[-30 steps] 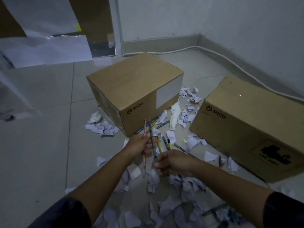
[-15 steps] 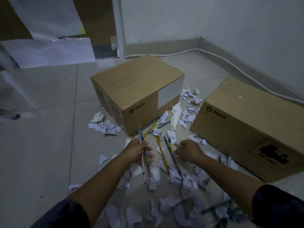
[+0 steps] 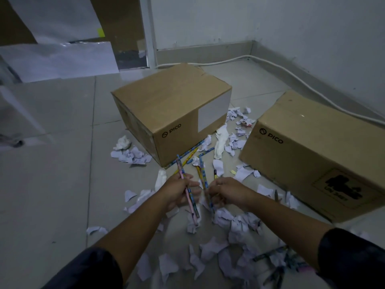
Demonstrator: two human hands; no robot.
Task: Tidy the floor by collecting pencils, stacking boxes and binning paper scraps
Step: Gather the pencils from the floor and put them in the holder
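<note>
Left hand: the left hand (image 3: pixel 179 191) is being kept above the floor (image 3: pixel 52 184), and two pencils (image 3: pixel 187 189), one pink and one blue, are being gripped in its curled fingers.
Right hand: the right hand (image 3: pixel 228 190) is being held just beside the left one; a second bunch of pencils (image 3: pixel 203 176) is being pinched by its curled fingers, the upper ends pointing to the boxes.
Loose pencils: some more pencils (image 3: pixel 191 153) are lying on the floor at the near corner of the left box (image 3: pixel 173 113).
Boxes: the left box and the right box (image 3: pixel 316 153) are standing apart on the floor, not stacked, each marked PICO.
Paper scraps: white paper scraps (image 3: pixel 229 226) are being left scattered on the floor, between the boxes and under both arms.
Cable: a white cable (image 3: pixel 291 74) is lying along the wall.
</note>
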